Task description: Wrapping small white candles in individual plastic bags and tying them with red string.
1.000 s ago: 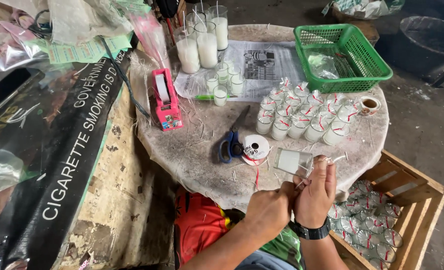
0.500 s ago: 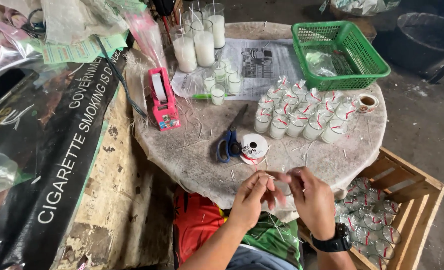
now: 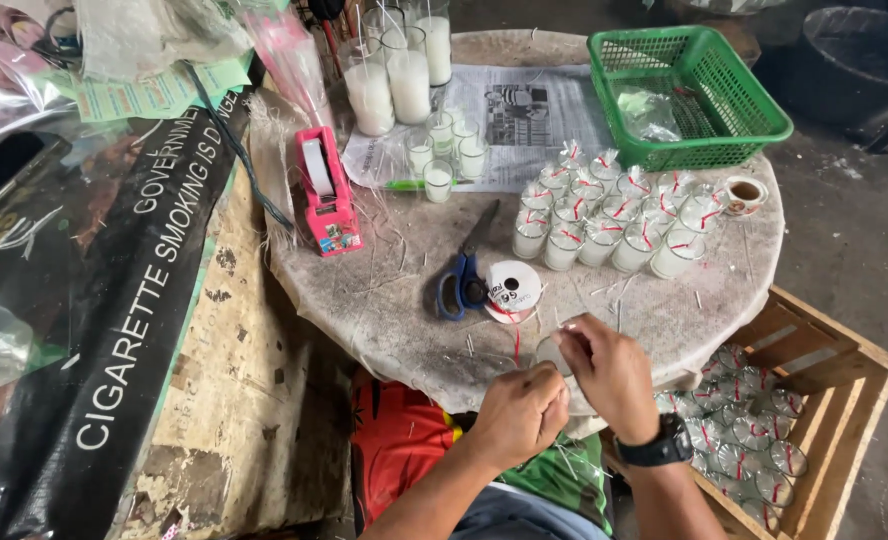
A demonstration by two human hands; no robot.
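At the near edge of the round stone table (image 3: 384, 300), both my hands close around a small glass candle in clear wrap (image 3: 550, 353). My right hand (image 3: 612, 375), with a black wristwatch, covers it from the right. My left hand (image 3: 524, 410) is clenched against its near left side; what its fingertips pinch is hidden. A red ribbon strand (image 3: 514, 343) runs from the white ribbon spool (image 3: 513, 287) down towards my hands. Blue-handled scissors (image 3: 462, 285) lie beside the spool.
Several wrapped, red-tied candles (image 3: 614, 225) stand mid-table, and more fill the wooden crate (image 3: 844, 400) at lower right. Behind are a green basket (image 3: 689, 95), tall wax-filled glasses (image 3: 394, 80), small unwrapped candles (image 3: 444, 160) on newspaper, and a pink tape dispenser (image 3: 324, 195). A black banner (image 3: 114, 300) lies left.
The glass was held up in my right hand a second ago; both hands have dropped and closed over it at the table's edge. My left hand went from spread fingers to a fist.
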